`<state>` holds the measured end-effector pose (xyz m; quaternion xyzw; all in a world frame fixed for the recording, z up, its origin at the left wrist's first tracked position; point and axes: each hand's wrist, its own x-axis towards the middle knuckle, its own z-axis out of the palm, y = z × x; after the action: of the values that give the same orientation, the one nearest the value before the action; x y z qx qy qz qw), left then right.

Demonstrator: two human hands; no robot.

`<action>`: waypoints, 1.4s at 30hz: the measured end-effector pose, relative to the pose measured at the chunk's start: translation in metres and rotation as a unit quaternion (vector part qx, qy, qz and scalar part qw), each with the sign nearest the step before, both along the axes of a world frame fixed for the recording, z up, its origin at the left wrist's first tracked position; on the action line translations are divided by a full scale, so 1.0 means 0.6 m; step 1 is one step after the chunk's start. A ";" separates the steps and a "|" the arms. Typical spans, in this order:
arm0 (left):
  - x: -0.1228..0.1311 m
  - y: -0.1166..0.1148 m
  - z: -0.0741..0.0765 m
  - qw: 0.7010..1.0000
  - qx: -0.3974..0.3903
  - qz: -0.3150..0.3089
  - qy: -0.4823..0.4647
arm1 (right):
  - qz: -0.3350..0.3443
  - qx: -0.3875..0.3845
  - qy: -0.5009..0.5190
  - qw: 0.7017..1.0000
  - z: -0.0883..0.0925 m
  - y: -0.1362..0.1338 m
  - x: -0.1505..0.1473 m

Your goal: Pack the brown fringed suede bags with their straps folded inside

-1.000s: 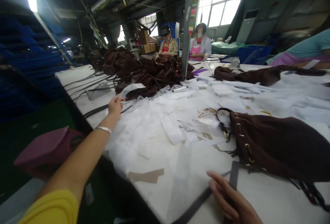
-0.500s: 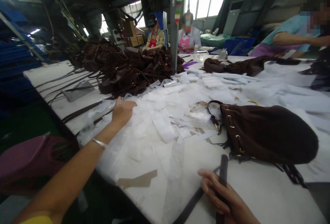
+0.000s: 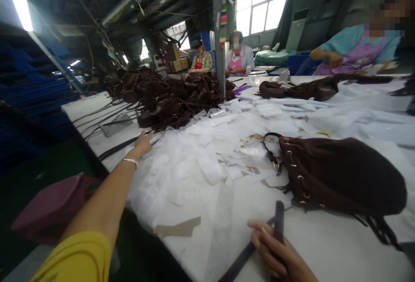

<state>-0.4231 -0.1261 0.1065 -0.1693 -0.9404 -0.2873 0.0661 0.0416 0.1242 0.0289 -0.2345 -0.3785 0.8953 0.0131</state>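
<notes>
My left hand (image 3: pixel 142 142) reaches far out over the white table (image 3: pixel 324 251), fingers stretched flat on thin white sheets (image 3: pixel 181 165), beside a dark strap (image 3: pixel 119 147). A silver bracelet (image 3: pixel 130 161) sits on that wrist. Near the front edge my right hand (image 3: pixel 279 256) is closed round a dark strap (image 3: pixel 278 221) that stands up between its fingers. A brown drawstring bag (image 3: pixel 340 174) with gold eyelets lies just right of and beyond that hand.
A heap of brown bags (image 3: pixel 171 96) lies at the far left beside a grey post (image 3: pixel 220 44). Another brown bag (image 3: pixel 308 88) lies at the back. Three people work at the far side. A purple stool (image 3: pixel 52 204) stands left of the table.
My left hand let go of a white sheet, dropped onto the sheets, then slid left toward the dark strap with fingers flat. The right hand keeps its strap.
</notes>
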 end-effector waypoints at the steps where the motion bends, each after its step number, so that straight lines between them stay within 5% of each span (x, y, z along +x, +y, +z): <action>1: 0.001 -0.001 0.006 0.999 -0.032 0.011 0.018 | 0.000 0.002 -0.001 1.000 0.000 0.000 0.000; 6: 0.043 0.045 0.023 0.997 -0.035 -0.049 0.043 | 0.000 0.009 -0.003 1.000 0.002 0.000 -0.002; 9: 0.113 0.105 -0.004 0.978 -0.053 -0.203 0.003 | 0.006 0.009 0.003 1.000 0.000 0.000 -0.002; 12: 0.189 0.163 -0.045 0.903 -0.116 -0.410 -0.047 | 0.016 0.011 0.019 1.000 -0.006 0.001 -0.002; 14: 0.221 0.192 -0.062 0.876 -0.124 -0.461 -0.061 | 0.017 0.018 0.029 0.999 -0.009 0.002 -0.002; 16: 0.232 0.212 -0.060 0.884 -0.105 -0.452 -0.061 | 0.016 0.023 0.032 0.999 -0.012 0.003 -0.001; 19: 0.216 0.229 -0.020 0.913 -0.040 -0.404 -0.034 | 0.017 0.021 0.036 0.999 -0.011 0.003 -0.001; 25: 0.150 0.263 0.134 0.954 0.166 -0.250 0.008 | 0.009 -0.001 0.050 0.999 -0.002 0.000 -0.005; 28: 0.127 0.278 0.214 0.946 0.260 -0.194 0.023 | 0.007 -0.003 0.060 0.998 0.000 0.000 -0.005; 31: 0.121 0.287 0.264 0.930 0.313 -0.192 0.019 | 0.008 -0.004 0.068 0.998 0.000 0.001 -0.005; 33: 0.129 0.290 0.271 0.926 0.313 -0.213 -0.004 | 0.005 -0.004 0.073 0.997 -0.001 0.001 -0.004; 36: 0.158 0.288 0.249 0.925 0.265 -0.266 -0.053 | -0.001 0.002 0.077 0.997 -0.001 0.001 -0.005; 42: 0.218 0.249 0.176 0.892 0.010 -0.407 -0.196 | -0.026 0.027 0.084 0.996 -0.005 0.002 -0.005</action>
<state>-0.2925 0.0231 0.2119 -0.4766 -0.7806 -0.3256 -0.2400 0.0385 0.1253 0.0261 -0.1679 -0.3935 0.9008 0.0746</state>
